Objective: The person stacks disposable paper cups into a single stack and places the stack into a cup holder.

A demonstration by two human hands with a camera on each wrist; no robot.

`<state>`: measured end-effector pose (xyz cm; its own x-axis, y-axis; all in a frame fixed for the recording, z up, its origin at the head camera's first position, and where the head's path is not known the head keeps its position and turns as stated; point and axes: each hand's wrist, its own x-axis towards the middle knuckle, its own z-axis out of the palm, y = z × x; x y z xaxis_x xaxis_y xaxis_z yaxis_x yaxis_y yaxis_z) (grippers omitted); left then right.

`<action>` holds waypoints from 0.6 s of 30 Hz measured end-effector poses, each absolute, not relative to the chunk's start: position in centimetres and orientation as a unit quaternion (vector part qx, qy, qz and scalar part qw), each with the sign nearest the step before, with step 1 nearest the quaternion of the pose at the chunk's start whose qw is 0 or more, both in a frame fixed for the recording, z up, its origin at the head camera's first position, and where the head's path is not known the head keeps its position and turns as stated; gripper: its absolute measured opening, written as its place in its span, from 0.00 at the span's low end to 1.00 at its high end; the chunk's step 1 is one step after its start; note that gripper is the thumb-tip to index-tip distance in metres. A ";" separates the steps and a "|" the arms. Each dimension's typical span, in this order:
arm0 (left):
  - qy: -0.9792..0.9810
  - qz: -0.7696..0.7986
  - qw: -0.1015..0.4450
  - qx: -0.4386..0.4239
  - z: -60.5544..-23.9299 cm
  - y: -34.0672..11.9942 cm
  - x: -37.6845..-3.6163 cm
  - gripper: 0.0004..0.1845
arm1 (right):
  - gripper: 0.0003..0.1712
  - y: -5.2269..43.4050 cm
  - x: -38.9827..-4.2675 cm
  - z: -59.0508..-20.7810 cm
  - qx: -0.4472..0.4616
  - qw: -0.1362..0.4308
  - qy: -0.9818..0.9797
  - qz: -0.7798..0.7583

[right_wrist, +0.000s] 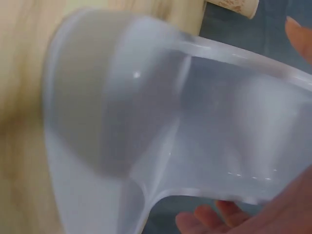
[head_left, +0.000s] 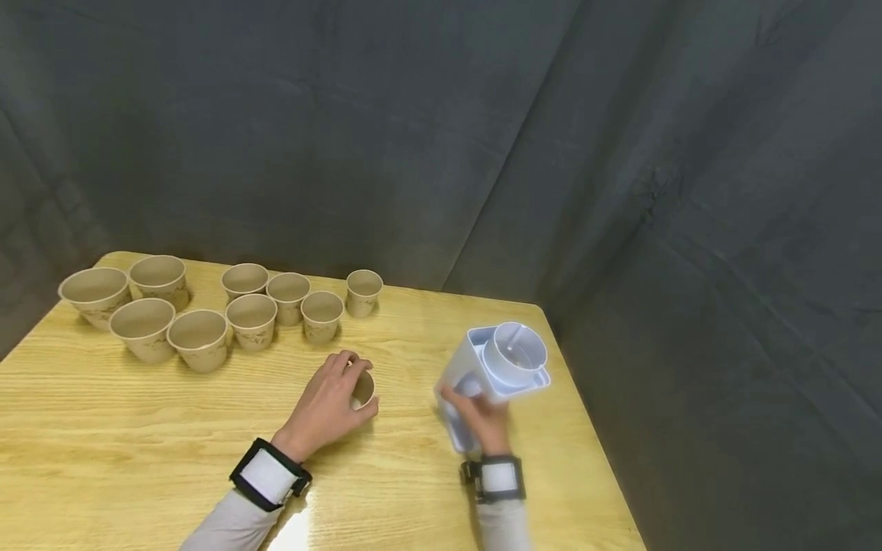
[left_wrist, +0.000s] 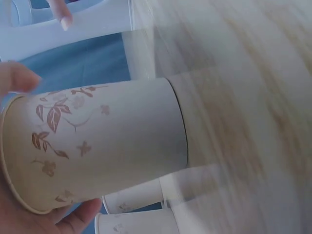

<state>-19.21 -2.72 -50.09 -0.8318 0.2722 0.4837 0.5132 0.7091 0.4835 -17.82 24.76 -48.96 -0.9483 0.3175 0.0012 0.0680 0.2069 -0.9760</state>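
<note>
two loaded hands, two ways to spill or drop

head view: the left hand (head_left: 329,405) curls its fingers round a small paper cup (head_left: 361,389), tipped on its side just above the wooden table (head_left: 138,428), near the middle. the right hand (head_left: 482,417) grips a pale blue plastic container (head_left: 492,371) by its lower body, tilted with its round opening facing up and away, near the right edge of the table. a cluster of empty cups (head_left: 207,310) stands along the far left. the container sits close to that right edge, so a loose grip could, i judge, send it off the table.

left wrist view: the paper cup (left_wrist: 105,146) with its leaf print lies across the palm, thumb and fingertips pressing the rim end. thin paper like this may buckle if squeezed harder. the view is blurred, so how firm the hold is cannot be told.

right wrist view: the translucent container (right_wrist: 146,126) fills the frame, fingertips (right_wrist: 214,217) curled under its edge. the smooth plastic looks slippery, and a low hold on a tilted body could let it swing or slide. whether anything is inside cannot be told.
</note>
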 end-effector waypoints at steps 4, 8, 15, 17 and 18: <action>-0.898 -0.333 0.186 -0.219 -49.8 -3.0 -19.1 0.26 | 0.57 25.5 -17.4 -49.5 -0.061 0.148 -0.818 0.552; -0.877 -0.388 0.177 -0.220 -49.2 -3.6 -18.8 0.22 | 0.63 26.0 -15.0 -48.8 -0.065 0.134 -0.894 0.424; -0.847 -0.441 0.204 -0.216 -48.0 -5.8 -19.4 0.17 | 0.38 25.5 -10.6 -46.4 0.031 0.059 -0.918 0.392; -0.839 -0.449 0.221 -0.212 -47.5 -6.4 -19.8 0.17 | 0.35 25.0 -10.2 -46.0 0.086 0.035 -0.910 0.404; -0.836 -0.450 0.232 -0.211 -47.2 -6.8 -20.0 0.17 | 0.35 24.6 -10.2 -45.8 0.112 0.023 -0.907 0.406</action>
